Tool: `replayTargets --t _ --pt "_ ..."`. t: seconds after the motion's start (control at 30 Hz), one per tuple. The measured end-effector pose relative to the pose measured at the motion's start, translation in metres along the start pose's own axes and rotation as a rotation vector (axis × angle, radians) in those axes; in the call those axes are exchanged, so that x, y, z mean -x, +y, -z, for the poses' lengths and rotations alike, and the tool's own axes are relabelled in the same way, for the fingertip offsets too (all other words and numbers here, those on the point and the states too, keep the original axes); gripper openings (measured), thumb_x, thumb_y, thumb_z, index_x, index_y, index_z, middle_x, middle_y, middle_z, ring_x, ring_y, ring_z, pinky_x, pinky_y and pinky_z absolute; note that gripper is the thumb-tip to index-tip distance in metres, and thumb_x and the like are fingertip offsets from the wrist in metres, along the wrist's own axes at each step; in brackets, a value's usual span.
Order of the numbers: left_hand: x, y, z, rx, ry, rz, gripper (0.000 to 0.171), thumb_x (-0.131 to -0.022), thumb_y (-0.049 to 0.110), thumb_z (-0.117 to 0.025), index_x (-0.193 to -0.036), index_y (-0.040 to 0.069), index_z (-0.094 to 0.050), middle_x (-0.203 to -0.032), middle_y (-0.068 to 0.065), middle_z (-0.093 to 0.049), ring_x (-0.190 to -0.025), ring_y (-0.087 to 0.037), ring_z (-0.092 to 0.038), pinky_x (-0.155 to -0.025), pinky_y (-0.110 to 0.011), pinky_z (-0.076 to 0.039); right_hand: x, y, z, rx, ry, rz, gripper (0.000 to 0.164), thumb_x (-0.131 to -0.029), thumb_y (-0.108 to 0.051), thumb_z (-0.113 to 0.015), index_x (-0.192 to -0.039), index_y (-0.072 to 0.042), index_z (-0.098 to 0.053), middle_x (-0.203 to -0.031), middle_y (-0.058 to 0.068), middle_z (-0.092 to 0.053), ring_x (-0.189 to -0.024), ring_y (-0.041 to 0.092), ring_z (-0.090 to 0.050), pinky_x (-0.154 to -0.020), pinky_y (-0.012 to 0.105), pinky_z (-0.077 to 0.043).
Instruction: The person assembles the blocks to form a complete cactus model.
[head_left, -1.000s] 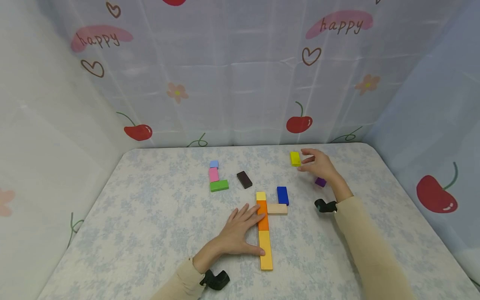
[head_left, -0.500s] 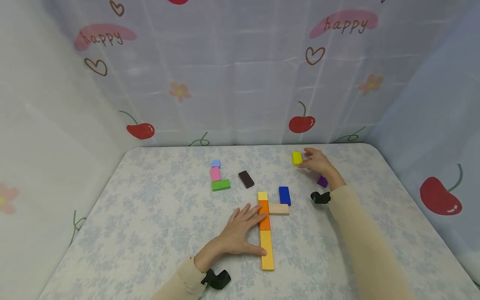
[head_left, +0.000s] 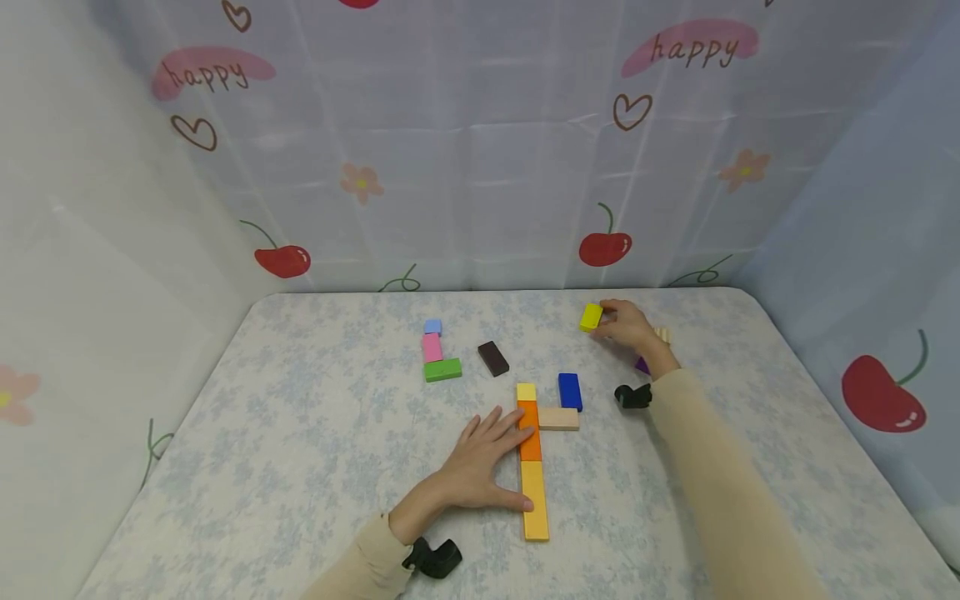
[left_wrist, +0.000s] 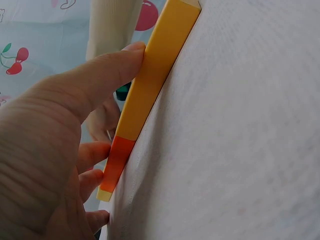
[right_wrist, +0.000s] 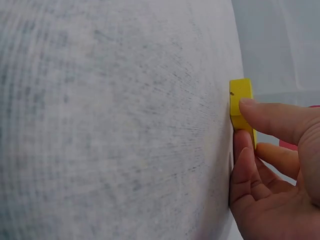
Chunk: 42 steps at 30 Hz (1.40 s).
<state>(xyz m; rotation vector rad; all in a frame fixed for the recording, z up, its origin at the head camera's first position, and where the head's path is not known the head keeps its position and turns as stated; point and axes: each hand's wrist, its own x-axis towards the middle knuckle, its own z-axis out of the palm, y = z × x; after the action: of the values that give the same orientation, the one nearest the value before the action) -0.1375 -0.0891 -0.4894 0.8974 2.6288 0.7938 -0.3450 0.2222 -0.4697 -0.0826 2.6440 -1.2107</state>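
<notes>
My left hand (head_left: 476,471) lies spread along a column of blocks. Its fingertips touch the orange block (head_left: 531,446), and its thumb rests on the long amber block (head_left: 535,525); in the left wrist view the thumb presses that amber block (left_wrist: 157,70). A pale yellow block (head_left: 527,392) tops the column, and a beige block (head_left: 558,419) adjoins its right side. Farther back, my right hand (head_left: 626,325) pinches a bright yellow block (head_left: 590,317). In the right wrist view the thumb lies on the yellow block (right_wrist: 241,92), with fingers partly behind it.
A blue block (head_left: 570,392) stands behind the beige one. A dark brown block (head_left: 493,358) lies left of it. Light blue (head_left: 432,327), pink (head_left: 432,347) and green (head_left: 442,370) blocks form a group farther left. The right wrist partly hides purple (head_left: 642,365) and cream (head_left: 663,334) blocks.
My right hand has moved slightly left and closed its fingers on the yellow block, which has turned a little. A cream block has come into view beside the right wrist. The left hand stays put.
</notes>
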Motion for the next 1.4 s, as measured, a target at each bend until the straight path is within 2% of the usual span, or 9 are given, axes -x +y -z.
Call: replayTargets --t 0.23,0.5,0.8,1.0,1.2,1.4 --pt "0.000 -0.001 0.000 -0.006 -0.001 0.000 0.096 -0.074 0.061 -0.075 -0.153 0.027 -0.034 -0.165 0.007 -0.013 -0.154 -0.026 -0.003 -0.121 -0.057 -0.004 0.000 0.001 -0.003 0.038 0.040 -0.019 0.072 -0.089 -0.011 -0.067 -0.150 0.003 -0.032 -0.142 0.028 -0.042 -0.117 0.039 -0.052 -0.099 0.047 -0.049" --pt "0.000 0.000 0.000 0.001 0.000 -0.002 0.095 -0.074 0.060 -0.076 -0.153 0.026 -0.035 -0.165 0.006 -0.014 -0.153 -0.028 -0.004 -0.121 -0.058 -0.004 0.006 -0.003 -0.003 0.048 0.069 -0.025 0.070 -0.089 -0.013 -0.068 -0.148 0.004 -0.035 -0.144 0.027 -0.040 -0.118 0.039 -0.052 -0.098 0.047 -0.050" --pt "0.000 0.000 0.000 -0.004 -0.002 0.000 0.096 -0.074 0.060 -0.076 -0.153 0.027 -0.035 -0.165 0.007 -0.013 -0.154 -0.027 -0.003 -0.121 -0.058 -0.005 0.011 0.002 -0.003 0.072 0.050 0.003 0.069 -0.087 -0.017 -0.071 -0.147 0.001 -0.040 -0.131 0.024 -0.055 -0.113 0.036 -0.055 -0.095 0.047 -0.049" --pt "0.000 0.000 0.000 -0.001 -0.009 0.008 0.095 -0.074 0.061 -0.075 -0.153 0.027 -0.034 -0.165 0.007 -0.012 -0.154 -0.026 -0.002 -0.121 -0.057 -0.003 0.017 0.005 -0.006 0.070 0.000 0.041 0.067 -0.087 -0.019 -0.074 -0.144 -0.002 -0.046 -0.133 0.022 -0.055 -0.113 0.034 -0.056 -0.095 0.046 -0.050" --pt "0.000 0.000 0.000 0.000 -0.014 0.011 0.095 -0.074 0.061 -0.075 -0.153 0.028 -0.034 -0.165 0.007 -0.012 -0.154 -0.026 -0.002 -0.121 -0.057 -0.003 0.026 0.000 -0.010 0.030 -0.064 0.110 0.065 -0.085 -0.015 -0.077 -0.142 -0.002 -0.049 -0.139 0.021 -0.053 -0.106 0.030 -0.059 -0.088 0.036 -0.051" --pt "0.000 0.000 0.000 -0.001 -0.011 0.004 0.094 -0.075 0.061 -0.075 -0.153 0.027 -0.034 -0.165 0.007 -0.012 -0.154 -0.027 -0.002 -0.121 -0.058 -0.004 0.035 -0.007 -0.013 0.055 -0.118 0.160 0.064 -0.083 -0.016 -0.078 -0.140 -0.002 -0.052 -0.126 0.021 -0.061 -0.096 0.025 -0.061 -0.078 0.029 -0.051"
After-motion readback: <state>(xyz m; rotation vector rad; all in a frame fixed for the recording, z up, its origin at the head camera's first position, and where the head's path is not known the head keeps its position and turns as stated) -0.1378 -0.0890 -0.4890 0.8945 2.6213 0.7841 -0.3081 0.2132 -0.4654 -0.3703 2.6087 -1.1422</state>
